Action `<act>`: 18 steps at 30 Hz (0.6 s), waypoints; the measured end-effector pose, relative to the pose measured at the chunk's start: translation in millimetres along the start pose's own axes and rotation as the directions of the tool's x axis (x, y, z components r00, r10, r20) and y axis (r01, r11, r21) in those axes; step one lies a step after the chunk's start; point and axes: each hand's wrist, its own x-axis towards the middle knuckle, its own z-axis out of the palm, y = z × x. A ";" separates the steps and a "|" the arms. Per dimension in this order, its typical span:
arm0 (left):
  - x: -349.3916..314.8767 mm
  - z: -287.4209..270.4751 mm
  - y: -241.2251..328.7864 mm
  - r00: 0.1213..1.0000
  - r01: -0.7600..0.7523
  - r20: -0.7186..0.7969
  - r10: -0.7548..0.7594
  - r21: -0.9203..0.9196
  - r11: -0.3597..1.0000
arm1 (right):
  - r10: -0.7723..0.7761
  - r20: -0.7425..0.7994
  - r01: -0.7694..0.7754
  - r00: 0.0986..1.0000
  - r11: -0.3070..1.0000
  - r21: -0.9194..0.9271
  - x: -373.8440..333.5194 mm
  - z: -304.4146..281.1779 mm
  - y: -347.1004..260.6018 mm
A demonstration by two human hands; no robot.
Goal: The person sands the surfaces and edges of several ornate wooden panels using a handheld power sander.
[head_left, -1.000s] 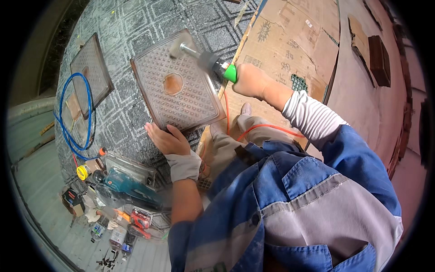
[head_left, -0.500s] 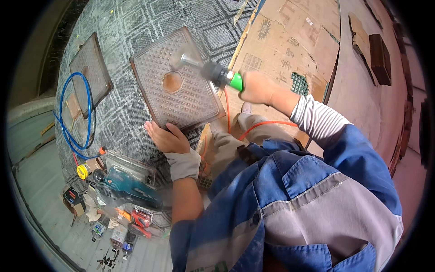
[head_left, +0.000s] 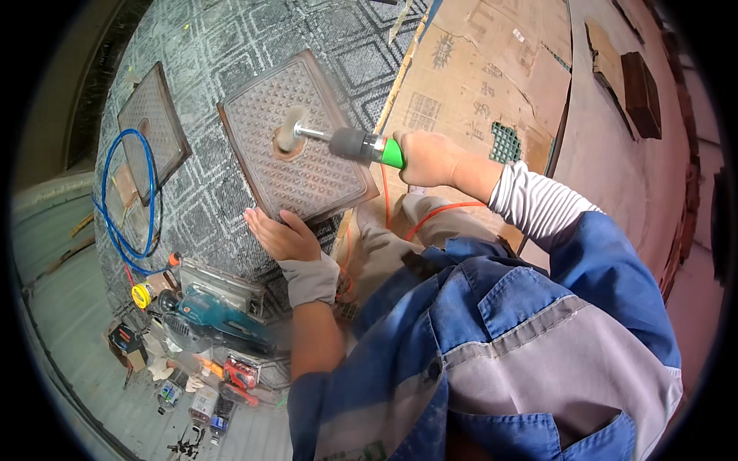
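Note:
My right hand (head_left: 430,159) grips the green and black handle of a rotary grinder (head_left: 357,144), its thin shaft pointing left. A pale round wheel (head_left: 290,129) sits on the shaft's end, over the circular recess (head_left: 286,150) of a rectangular plate (head_left: 319,173). This brownish plate has rows of raised studs and a plain rim, and lies tilted on patterned grey carpet. Against its near edge rests my left hand (head_left: 283,237), fingers stretched out, holding nothing. Whether the wheel touches the plate I cannot tell.
A similar plate (head_left: 157,146) lies at far left beside a blue coiled hose (head_left: 105,196). Near my left forearm stand a teal power tool (head_left: 219,315), a yellow tape roll (head_left: 141,295) and bottles (head_left: 204,403). Orange hose (head_left: 442,211) crosses the cardboard (head_left: 477,69) under my right arm.
The grinder has come down and slightly left, so its wheel, blurred above the recess before, is now at the recess. My left hand stays by the plate's edge.

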 end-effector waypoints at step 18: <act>-18.7 -15.2 -9.2 0.974 0.227 0.020 -0.226 -0.151 0.962 | -0.003 0.020 0.002 1.000 0.999 0.053 -25.2 61.8 -78.0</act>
